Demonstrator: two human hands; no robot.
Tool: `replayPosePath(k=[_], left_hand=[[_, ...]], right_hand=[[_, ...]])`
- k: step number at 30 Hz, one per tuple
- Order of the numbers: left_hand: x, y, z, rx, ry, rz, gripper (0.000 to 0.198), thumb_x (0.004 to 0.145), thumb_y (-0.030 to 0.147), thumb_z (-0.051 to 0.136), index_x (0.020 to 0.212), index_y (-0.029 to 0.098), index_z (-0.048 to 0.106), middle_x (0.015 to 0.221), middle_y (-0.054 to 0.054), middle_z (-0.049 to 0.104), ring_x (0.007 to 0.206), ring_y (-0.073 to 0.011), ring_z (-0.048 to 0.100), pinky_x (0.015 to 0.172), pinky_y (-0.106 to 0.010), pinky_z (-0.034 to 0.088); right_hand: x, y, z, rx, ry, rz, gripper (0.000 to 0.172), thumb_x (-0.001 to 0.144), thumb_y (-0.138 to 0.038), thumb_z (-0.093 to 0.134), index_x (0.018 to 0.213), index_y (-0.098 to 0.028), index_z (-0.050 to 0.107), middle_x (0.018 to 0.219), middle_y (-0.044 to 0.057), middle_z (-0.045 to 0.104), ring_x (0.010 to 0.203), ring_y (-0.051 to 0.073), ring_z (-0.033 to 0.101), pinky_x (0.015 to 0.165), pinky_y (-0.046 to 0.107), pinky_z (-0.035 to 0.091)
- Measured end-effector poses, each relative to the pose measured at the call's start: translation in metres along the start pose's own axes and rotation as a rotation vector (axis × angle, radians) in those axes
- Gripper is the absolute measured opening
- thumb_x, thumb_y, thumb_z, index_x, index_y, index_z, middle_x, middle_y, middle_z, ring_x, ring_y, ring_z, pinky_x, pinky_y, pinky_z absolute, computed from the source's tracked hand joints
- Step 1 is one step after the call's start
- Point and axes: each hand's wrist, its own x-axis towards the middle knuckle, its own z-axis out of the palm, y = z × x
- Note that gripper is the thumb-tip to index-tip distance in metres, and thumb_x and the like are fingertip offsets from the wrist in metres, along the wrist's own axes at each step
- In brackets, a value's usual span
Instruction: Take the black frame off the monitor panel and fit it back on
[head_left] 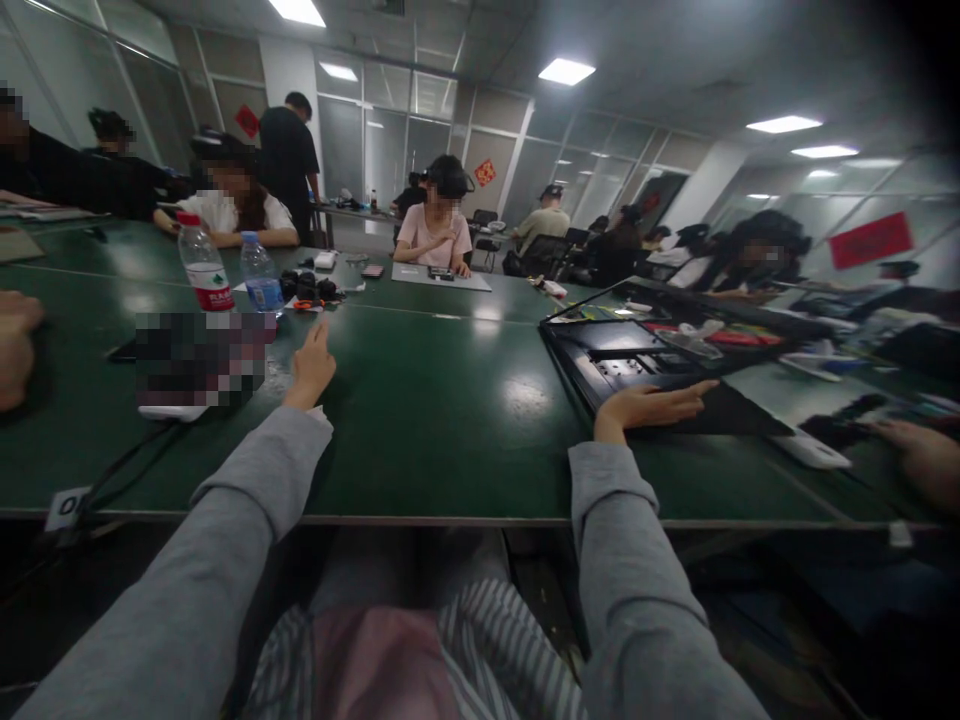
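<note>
My left hand [312, 364] is over the green table, its index finger stretched forward and nothing visible in it. To its left lies a pixelated item [202, 360] with a white lower edge. Ahead of the fingertips are small black objects [315, 287] with orange bits. My right hand [651, 408] is held with fingers stretched out to the right, at the near edge of a flat black framed object [574, 365] whose kind I cannot make out. Whether that hand touches it is unclear. No thing shows in its grasp.
A red-capped water bottle [201, 268] and a blue-capped bottle [261, 280] stand at left on the green table [435, 420]. A white power strip [817, 448] lies at right. Other people's hands show at the left edge [15, 345] and right edge [926, 460]. A person [435, 225] sits opposite.
</note>
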Motion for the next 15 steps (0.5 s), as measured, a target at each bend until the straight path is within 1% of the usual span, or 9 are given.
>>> replayPosePath(k=[1, 2, 4, 5, 8, 11, 13, 15], left_hand=[[0.000, -0.004, 0.002, 0.013, -0.052, 0.013, 0.066, 0.091, 0.005, 0.050, 0.153, 0.020, 0.065, 0.156, -0.014, 0.064, 0.132, -0.0310, 0.068, 0.115, -0.048, 0.054], [0.000, -0.006, 0.003, 0.025, -0.089, 0.027, 0.058, 0.092, 0.006, 0.049, 0.144, 0.021, 0.072, 0.148, -0.012, 0.070, 0.131, -0.0301, 0.068, 0.116, -0.047, 0.053], [-0.001, -0.008, 0.005, 0.035, -0.125, 0.054, 0.050, 0.097, 0.010, 0.046, 0.132, 0.022, 0.079, 0.137, -0.010, 0.076, 0.130, -0.0288, 0.069, 0.116, -0.045, 0.052], [-0.001, -0.008, 0.006, 0.032, -0.126, 0.058, 0.048, 0.098, 0.012, 0.045, 0.131, 0.021, 0.079, 0.136, -0.010, 0.077, 0.129, -0.0288, 0.069, 0.116, -0.045, 0.052], [0.000, -0.008, 0.008, 0.004, -0.107, 0.032, 0.047, 0.102, 0.018, 0.044, 0.137, 0.018, 0.075, 0.138, -0.012, 0.076, 0.129, -0.0300, 0.069, 0.115, -0.044, 0.051], [0.003, -0.007, 0.009, -0.049, -0.047, -0.008, 0.047, 0.104, 0.025, 0.046, 0.144, 0.016, 0.070, 0.141, -0.017, 0.073, 0.133, -0.0317, 0.066, 0.118, -0.046, 0.047], [0.006, -0.006, 0.009, -0.091, 0.020, -0.048, 0.051, 0.106, 0.033, 0.047, 0.150, 0.014, 0.063, 0.143, -0.020, 0.070, 0.136, -0.0336, 0.064, 0.120, -0.050, 0.044], [0.007, -0.004, 0.010, -0.137, 0.078, -0.095, 0.061, 0.107, 0.044, 0.051, 0.159, 0.013, 0.052, 0.150, -0.023, 0.064, 0.140, -0.0355, 0.060, 0.121, -0.053, 0.043]], right_hand=[[0.001, -0.005, 0.003, 0.001, 0.012, -0.032, 0.064, 0.095, -0.028, 0.052, 0.159, -0.025, 0.050, 0.157, 0.024, 0.042, 0.140, 0.039, 0.051, 0.113, 0.068, 0.045], [0.002, -0.009, 0.007, 0.003, 0.023, -0.062, 0.064, 0.096, -0.028, 0.051, 0.160, -0.025, 0.049, 0.156, 0.023, 0.043, 0.139, 0.039, 0.051, 0.113, 0.068, 0.045], [0.003, -0.014, 0.015, 0.007, 0.040, -0.108, 0.063, 0.098, -0.027, 0.049, 0.161, -0.024, 0.048, 0.153, 0.023, 0.045, 0.138, 0.038, 0.051, 0.114, 0.069, 0.044], [0.003, -0.015, 0.019, 0.008, 0.045, -0.123, 0.063, 0.098, -0.026, 0.047, 0.161, -0.024, 0.047, 0.151, 0.022, 0.047, 0.137, 0.037, 0.051, 0.114, 0.070, 0.042], [0.001, -0.015, 0.030, 0.005, 0.041, -0.118, 0.063, 0.100, -0.023, 0.042, 0.162, -0.020, 0.046, 0.144, 0.022, 0.053, 0.136, 0.037, 0.051, 0.117, 0.072, 0.038], [-0.005, -0.018, 0.033, -0.011, -0.006, -0.055, 0.063, 0.103, -0.025, 0.036, 0.165, -0.016, 0.042, 0.143, 0.026, 0.054, 0.142, 0.039, 0.049, 0.120, 0.070, 0.037], [-0.009, -0.024, 0.033, -0.001, -0.058, -0.007, 0.066, 0.105, -0.026, 0.031, 0.169, -0.015, 0.036, 0.145, 0.027, 0.054, 0.143, 0.038, 0.050, 0.120, 0.066, 0.039], [-0.012, -0.031, 0.034, 0.054, -0.116, 0.032, 0.068, 0.105, -0.026, 0.026, 0.172, -0.014, 0.028, 0.141, 0.026, 0.058, 0.137, 0.036, 0.057, 0.119, 0.062, 0.043]])
